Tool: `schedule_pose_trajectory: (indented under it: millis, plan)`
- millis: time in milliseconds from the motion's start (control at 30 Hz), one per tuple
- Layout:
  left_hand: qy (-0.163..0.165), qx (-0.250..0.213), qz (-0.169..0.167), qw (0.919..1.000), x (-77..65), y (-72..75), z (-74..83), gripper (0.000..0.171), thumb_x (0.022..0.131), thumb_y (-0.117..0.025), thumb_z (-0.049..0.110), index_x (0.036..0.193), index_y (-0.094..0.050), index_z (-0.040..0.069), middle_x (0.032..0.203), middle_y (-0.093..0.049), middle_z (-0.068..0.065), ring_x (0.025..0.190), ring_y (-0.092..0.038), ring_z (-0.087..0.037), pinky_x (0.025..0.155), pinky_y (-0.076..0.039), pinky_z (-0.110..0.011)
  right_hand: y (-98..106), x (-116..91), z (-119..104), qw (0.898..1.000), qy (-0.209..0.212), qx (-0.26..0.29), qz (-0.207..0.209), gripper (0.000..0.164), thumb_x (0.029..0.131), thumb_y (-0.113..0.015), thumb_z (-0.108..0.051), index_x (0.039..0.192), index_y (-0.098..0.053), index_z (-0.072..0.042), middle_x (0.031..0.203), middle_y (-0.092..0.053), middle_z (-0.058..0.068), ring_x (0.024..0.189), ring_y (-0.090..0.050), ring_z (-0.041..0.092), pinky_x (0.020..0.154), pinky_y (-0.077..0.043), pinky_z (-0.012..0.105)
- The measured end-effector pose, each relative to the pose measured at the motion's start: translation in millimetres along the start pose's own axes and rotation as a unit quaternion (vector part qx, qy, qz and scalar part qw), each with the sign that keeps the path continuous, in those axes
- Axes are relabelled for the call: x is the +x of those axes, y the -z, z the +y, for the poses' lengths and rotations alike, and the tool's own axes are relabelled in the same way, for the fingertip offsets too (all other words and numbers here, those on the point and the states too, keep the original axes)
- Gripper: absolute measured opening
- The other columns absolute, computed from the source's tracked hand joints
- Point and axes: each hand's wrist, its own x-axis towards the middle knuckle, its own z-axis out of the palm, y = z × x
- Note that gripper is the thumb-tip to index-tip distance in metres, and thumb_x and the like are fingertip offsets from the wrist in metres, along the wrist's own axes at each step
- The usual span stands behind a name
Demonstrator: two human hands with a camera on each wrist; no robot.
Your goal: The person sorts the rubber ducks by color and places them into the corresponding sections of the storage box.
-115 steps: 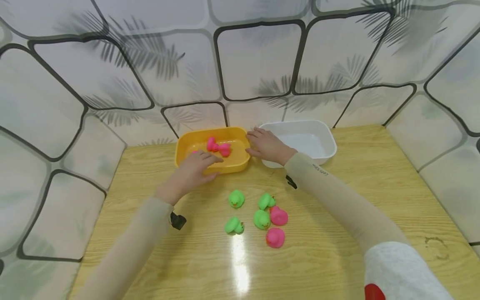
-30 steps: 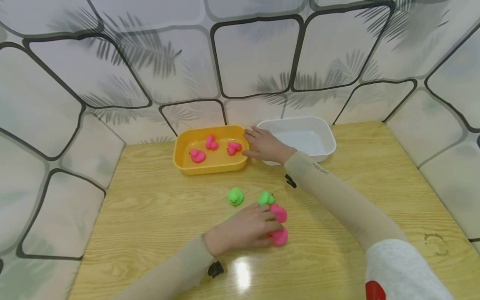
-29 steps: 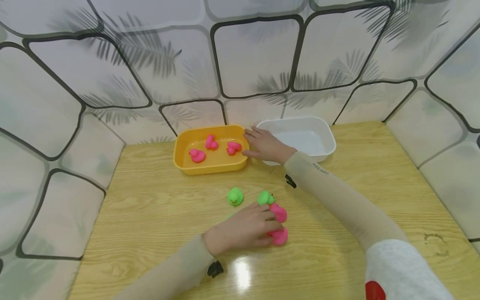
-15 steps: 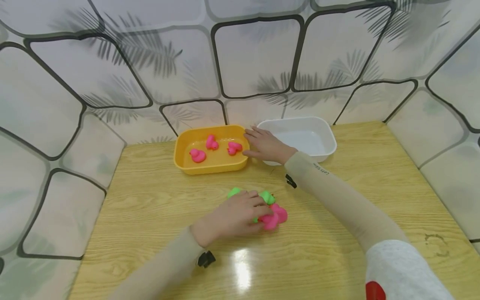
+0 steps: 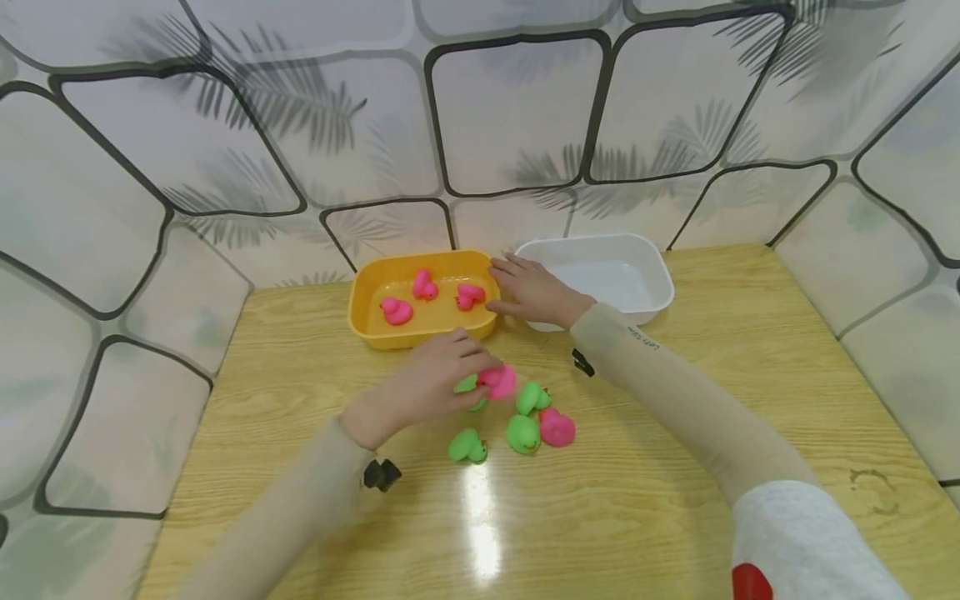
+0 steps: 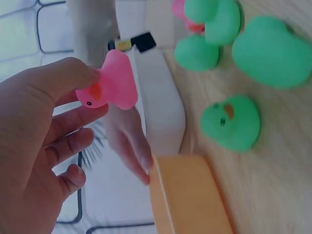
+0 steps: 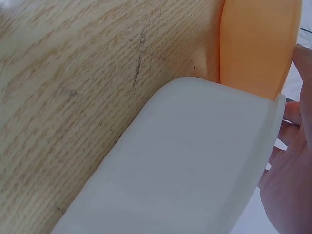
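Observation:
My left hand [image 5: 431,375] pinches a pink rubber duck [image 6: 119,80] by its head between thumb and index finger, in the left wrist view; its other fingers are loosely bent. It hovers just in front of the yellow-orange tub [image 5: 420,340], over a green duck [image 5: 467,384] that it partly covers. Three pink ducks lie inside that tub, one of them a duck [image 5: 396,311] at the left. My right hand [image 5: 534,292] rests with extended fingers at the tub's right rim, over the corner of the white tub [image 5: 615,287]. Its thumb touches the orange rim [image 7: 292,53].
On the wooden table [image 5: 637,500] lie more green ducks, a lone one [image 5: 467,446] in front and two together, a duck [image 5: 523,434] and another duck [image 5: 533,397], beside a pink duck [image 5: 557,427]. A patterned wall [image 5: 517,117] rises right behind both tubs.
My left hand left the tub, took the front pink duck from the group and carried it back and left towards the yellow-orange tub. The right hand has stayed put.

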Motion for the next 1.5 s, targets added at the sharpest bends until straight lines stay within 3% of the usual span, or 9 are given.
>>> schedule_pose_trajectory:
  millis: [167, 300, 467, 700, 900, 1000, 1233, 1500]
  plan:
    - [0.022, -0.004, 0.027, 0.9994, -3.5, 11.5, -27.6, 0.028, 0.089, -0.081, 0.014, 0.116, -0.076, 0.007, 0.105, -0.073, -0.004, 0.098, -0.062, -0.025, 0.089, -0.052, -0.039, -1, 0, 0, 1.000, 0.002, 0.003, -0.001, 0.074, 0.107, -0.054, -0.045, 0.159, -0.035, 0.005, 0.168, -0.027, 0.023, 0.158, -0.014, 0.042, 0.127, -0.015, 0.055]
    - [0.052, -0.009, 0.034, 0.9980, -4.8, 17.6, -48.2, 0.028, 0.089, -0.081, 0.013, 0.115, -0.075, 0.004, 0.106, -0.073, -0.009, 0.101, -0.065, -0.030, 0.096, -0.051, -0.044, -1, 0, 0, 1.000, 0.007, 0.002, 0.002, 0.073, 0.108, -0.054, -0.044, 0.158, -0.035, 0.006, 0.168, -0.027, 0.024, 0.158, -0.015, 0.043, 0.127, -0.016, 0.055]
    - [0.099, -0.022, 0.037, 0.9942, -5.9, 21.7, -70.8, 0.027, 0.090, -0.079, 0.012, 0.115, -0.075, 0.002, 0.106, -0.072, -0.012, 0.098, -0.060, -0.033, 0.092, -0.049, -0.047, 1, -1, 0, 1.000, 0.009, 0.007, -0.001, 0.074, 0.108, -0.054, -0.043, 0.158, -0.034, 0.006, 0.168, -0.026, 0.025, 0.158, -0.014, 0.043, 0.127, -0.014, 0.055]
    - [0.177, -0.042, 0.012, 0.9832, -6.6, 18.9, -93.7, 0.032, 0.094, -0.076, 0.013, 0.122, -0.072, -0.002, 0.120, -0.072, -0.017, 0.102, -0.058, -0.034, 0.094, -0.050, -0.047, 1, -2, -1, 1.000, 0.003, 0.008, -0.009, 0.074, 0.108, -0.054, -0.044, 0.159, -0.033, 0.006, 0.169, -0.024, 0.024, 0.158, -0.012, 0.042, 0.127, -0.013, 0.055]
    - [0.209, -0.056, 0.002, 0.9764, -10.2, 12.2, -105.2, 0.037, 0.096, -0.075, 0.016, 0.128, -0.069, -0.001, 0.126, -0.070, -0.018, 0.110, -0.057, -0.035, 0.100, -0.048, -0.049, 1, -2, -1, 1.000, 0.003, 0.007, -0.010, 0.074, 0.108, -0.054, -0.044, 0.159, -0.032, 0.006, 0.169, -0.023, 0.024, 0.158, -0.012, 0.042, 0.127, -0.013, 0.055]
    - [0.206, -0.049, 0.003, 0.9773, -11.8, 9.5, -106.2, 0.038, 0.095, -0.077, 0.017, 0.128, -0.069, 0.000, 0.126, -0.070, -0.018, 0.113, -0.058, -0.037, 0.102, -0.046, -0.051, 1, -1, 1, 1.000, 0.004, 0.002, -0.010, 0.075, 0.108, -0.053, -0.044, 0.159, -0.032, 0.006, 0.169, -0.024, 0.024, 0.158, -0.012, 0.042, 0.127, -0.014, 0.055]
    - [0.132, 0.001, 0.031, 0.9907, -10.9, 3.0, -88.7, 0.028, 0.094, -0.078, 0.016, 0.118, -0.074, 0.002, 0.117, -0.074, -0.014, 0.108, -0.064, -0.037, 0.103, -0.048, -0.052, -1, 3, 4, 1.000, 0.004, -0.010, -0.007, 0.075, 0.108, -0.053, -0.046, 0.160, -0.033, 0.005, 0.169, -0.025, 0.023, 0.158, -0.013, 0.042, 0.127, -0.015, 0.055]
    - [0.098, -0.018, 0.009, 0.9950, -8.5, -7.6, -57.1, 0.030, 0.092, -0.079, 0.013, 0.120, -0.074, 0.003, 0.116, -0.073, -0.011, 0.109, -0.064, -0.032, 0.101, -0.050, -0.047, -2, 3, 3, 1.000, 0.006, -0.004, -0.002, 0.075, 0.107, -0.055, -0.045, 0.159, -0.035, 0.006, 0.167, -0.028, 0.024, 0.158, -0.015, 0.043, 0.126, -0.017, 0.056]
